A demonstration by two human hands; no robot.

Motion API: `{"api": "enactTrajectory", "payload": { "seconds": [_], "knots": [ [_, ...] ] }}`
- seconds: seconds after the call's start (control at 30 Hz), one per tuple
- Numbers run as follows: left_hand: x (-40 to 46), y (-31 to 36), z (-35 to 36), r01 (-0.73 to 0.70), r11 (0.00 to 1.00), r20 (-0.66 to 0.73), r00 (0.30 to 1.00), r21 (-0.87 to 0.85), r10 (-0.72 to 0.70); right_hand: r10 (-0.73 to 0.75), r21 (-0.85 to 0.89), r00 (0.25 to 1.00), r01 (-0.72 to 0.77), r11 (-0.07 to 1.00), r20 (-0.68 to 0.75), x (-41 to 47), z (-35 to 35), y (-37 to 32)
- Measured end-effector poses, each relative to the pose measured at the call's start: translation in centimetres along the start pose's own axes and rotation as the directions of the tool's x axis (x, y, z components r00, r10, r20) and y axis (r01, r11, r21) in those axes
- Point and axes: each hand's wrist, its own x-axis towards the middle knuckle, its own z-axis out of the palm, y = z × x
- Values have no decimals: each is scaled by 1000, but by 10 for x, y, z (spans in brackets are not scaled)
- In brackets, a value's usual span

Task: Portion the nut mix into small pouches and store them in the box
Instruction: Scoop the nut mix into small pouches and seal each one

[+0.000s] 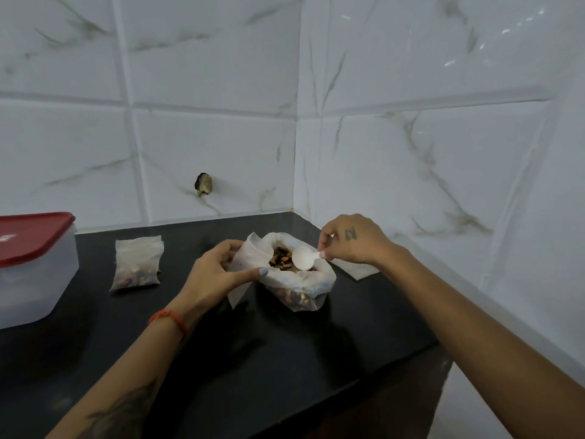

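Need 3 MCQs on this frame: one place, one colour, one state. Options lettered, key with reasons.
1. Where is the box?
A far left of the counter
B against the right wall
C under the big bag

2. What colour is its lid?
A blue
B red
C green

3. What is the right hand doing?
A resting flat
B pinching the spoon
C gripping the lid

Key:
1 A, it sits at the left edge, beyond the filled pouches.
2 B, the lid shows red.
3 B, fingers pinch the spoon handle over the nut bag, whose rim the left hand holds.
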Motion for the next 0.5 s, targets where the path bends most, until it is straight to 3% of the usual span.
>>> {"api": "enactTrajectory", "payload": {
  "seconds": [0.2,0.4,0.5],
  "knots": [
    [7,-6,1,81,994,71,995,-74,-75,-157,-167,977,180,970,143,-12,-21,-16],
    [5,-4,2,114,992,105,989,-59,-107,-253,-339,961,276,899,111,-13,-15,-26],
    [4,-3,3,124,990,116,986,-62,-116,-334,-485,941,318,815,56,-18,-9,-28]
  ]
}}
